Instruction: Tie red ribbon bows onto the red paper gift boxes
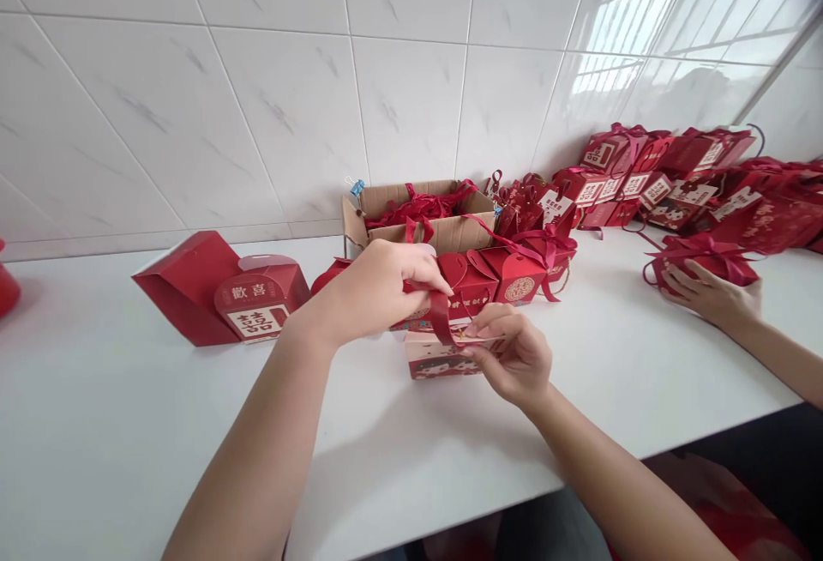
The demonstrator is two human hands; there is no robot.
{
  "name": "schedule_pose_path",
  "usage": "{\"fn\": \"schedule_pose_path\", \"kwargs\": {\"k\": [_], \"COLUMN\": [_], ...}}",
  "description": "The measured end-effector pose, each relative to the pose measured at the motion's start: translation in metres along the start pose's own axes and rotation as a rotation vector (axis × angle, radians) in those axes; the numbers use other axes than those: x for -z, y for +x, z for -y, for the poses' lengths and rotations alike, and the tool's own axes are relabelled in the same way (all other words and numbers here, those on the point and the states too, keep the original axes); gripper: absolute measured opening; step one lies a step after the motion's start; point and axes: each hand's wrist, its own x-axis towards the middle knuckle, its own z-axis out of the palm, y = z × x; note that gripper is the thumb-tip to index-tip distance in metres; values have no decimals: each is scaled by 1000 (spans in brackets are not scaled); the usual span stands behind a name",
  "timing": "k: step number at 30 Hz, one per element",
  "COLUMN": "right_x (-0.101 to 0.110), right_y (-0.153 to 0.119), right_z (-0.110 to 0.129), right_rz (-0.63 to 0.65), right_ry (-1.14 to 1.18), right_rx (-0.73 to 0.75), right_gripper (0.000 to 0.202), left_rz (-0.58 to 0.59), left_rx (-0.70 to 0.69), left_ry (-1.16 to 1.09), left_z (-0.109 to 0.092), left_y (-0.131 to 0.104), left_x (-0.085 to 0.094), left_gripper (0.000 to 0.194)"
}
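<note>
The left hand (402, 278) arches down from eleven o'clock, pinching the red ribbon (441, 318) above the gift box (428, 358) on the surface (360, 449); the right hand (515, 355), at three, pinches the box's top. Red boxes (472, 278) block the way to the ribbon-filled carton (432, 233) at twelve. Another person's hand (711, 293) is well apart at three.

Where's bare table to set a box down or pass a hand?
Bare table: left of the left arm, in front of the two left boxes; between both arms; between the right hand and other person's hand. Crowded: along the wall, from carton to stacked boxes.
</note>
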Motion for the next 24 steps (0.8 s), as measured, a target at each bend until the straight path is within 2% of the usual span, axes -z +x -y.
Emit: {"fn": "schedule_pose_path", "kwargs": {"k": [4, 9, 12, 16, 21, 24], "right_x": [-1, -3, -3, -2, -1, -1], "right_y": [4, 5, 5, 4, 3, 2], "right_z": [2, 4, 4, 3, 3, 2], "right_rz": [-13, -26, -34, -29, -16, -19], "right_ry": [5, 41, 31, 63, 36, 41], "right_rx": [14, 2, -27, -94, -99, -97], "right_gripper": [19, 18, 17, 18, 19, 18], "left_rz": [61, 139, 175, 156, 102, 113], "left_rx": [66, -41, -86, -101, -126, -136], "left_ry": [-118, -107, -91, -69, -29, -36], "left_z": [-2, -9, -11, -12, -14, -15], "left_y": [1, 2, 3, 1, -1, -1], "left_x": [-3, -7, -7, -6, -5, -6], "left_gripper": [24, 31, 29, 26, 29, 27]}}
